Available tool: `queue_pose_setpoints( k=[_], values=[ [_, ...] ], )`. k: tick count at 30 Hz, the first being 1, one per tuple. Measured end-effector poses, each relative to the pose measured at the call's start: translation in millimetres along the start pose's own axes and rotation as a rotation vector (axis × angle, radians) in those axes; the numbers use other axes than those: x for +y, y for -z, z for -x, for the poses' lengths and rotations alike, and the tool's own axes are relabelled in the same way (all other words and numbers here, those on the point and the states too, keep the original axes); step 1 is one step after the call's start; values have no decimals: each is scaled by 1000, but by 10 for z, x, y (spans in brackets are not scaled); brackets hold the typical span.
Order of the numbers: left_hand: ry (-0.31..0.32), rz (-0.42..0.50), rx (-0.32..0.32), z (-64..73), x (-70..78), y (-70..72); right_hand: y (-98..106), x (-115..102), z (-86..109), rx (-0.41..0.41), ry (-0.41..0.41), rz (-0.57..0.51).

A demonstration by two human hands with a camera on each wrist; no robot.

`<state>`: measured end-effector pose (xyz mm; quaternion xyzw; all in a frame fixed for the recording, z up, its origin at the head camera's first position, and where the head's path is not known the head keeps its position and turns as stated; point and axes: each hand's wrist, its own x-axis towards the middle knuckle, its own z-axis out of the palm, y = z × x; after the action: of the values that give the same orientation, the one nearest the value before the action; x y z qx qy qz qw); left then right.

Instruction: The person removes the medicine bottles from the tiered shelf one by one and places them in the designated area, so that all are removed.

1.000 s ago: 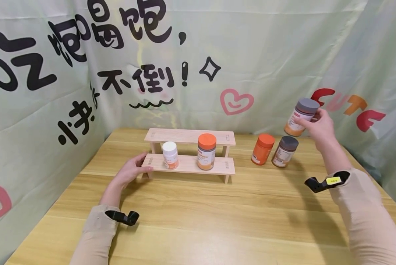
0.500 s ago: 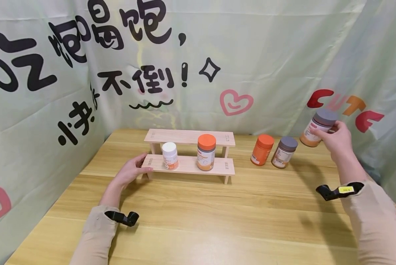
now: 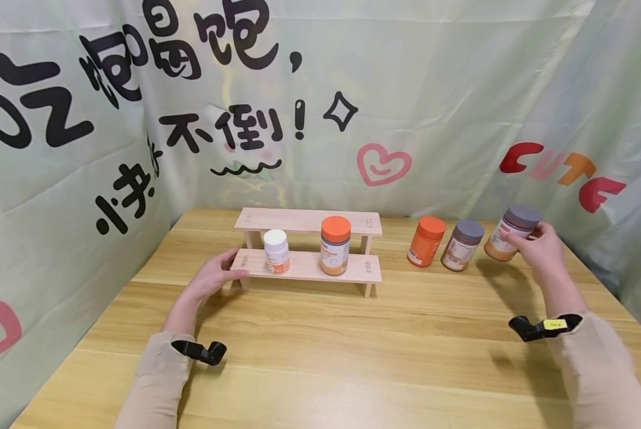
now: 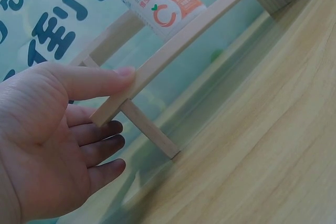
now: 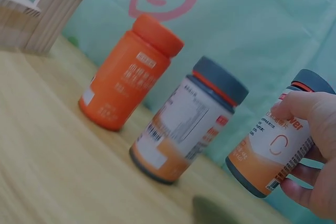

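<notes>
My right hand [image 3: 541, 249] grips a supplement bottle [image 3: 509, 238] with a grey lid and white-and-orange label, thumb across its front. In the right wrist view this bottle [image 5: 273, 140] leans, its base close over the table. To its left stand another grey-lidded bottle [image 3: 462, 247] and an all-orange bottle [image 3: 425, 243]. My left hand [image 3: 213, 275] holds the left end of a two-step wooden display stand [image 3: 304, 271], thumb [image 4: 123, 77] on the lower board's edge, fingers behind it. On that board stand a white vitamin C bottle [image 3: 276, 252] and an orange-lidded bottle [image 3: 335, 247].
The stand's upper step [image 3: 310, 219] rises behind the lower one. A wooden table [image 3: 352, 345] spreads in front. Printed fabric [image 3: 438, 95] hangs along the back and the sides. A black wrist camera [image 3: 545, 326] sits on the right sleeve, another [image 3: 199, 351] on the left.
My right hand has carried the grey-lidded bottle to the right and then down, from above the standing bottles to beside them. My left hand and the stand have stayed put.
</notes>
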<state>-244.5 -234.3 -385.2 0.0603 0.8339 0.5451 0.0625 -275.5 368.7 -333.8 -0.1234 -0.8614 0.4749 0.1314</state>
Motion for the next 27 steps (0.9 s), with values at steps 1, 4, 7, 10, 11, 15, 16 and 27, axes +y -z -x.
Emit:
queue_pose_setpoints(
  k=[1,4,7,10,11,15,16,27],
  values=[
    [0,1,-1,-2,-1,0,-11,17,11,0,8,4],
    [-2,7,0,-2,-2,-2,-47,73,33,-6,35,27],
    [-2,-3,2,-5,-9,1,-77,132,51,-9,55,63],
    [1,-18,4,-6,-13,3,-105,189,73,-20,57,68],
    [0,-22,2,-7,-15,3,-114,207,81,-20,55,66],
    [1,-35,5,-12,-21,-1,-149,259,104,-17,35,63],
    [3,-37,8,-14,-25,0,-157,268,105,-11,30,65],
    [7,-13,7,-32,-52,15,-217,291,104,1,22,43]
  ],
)
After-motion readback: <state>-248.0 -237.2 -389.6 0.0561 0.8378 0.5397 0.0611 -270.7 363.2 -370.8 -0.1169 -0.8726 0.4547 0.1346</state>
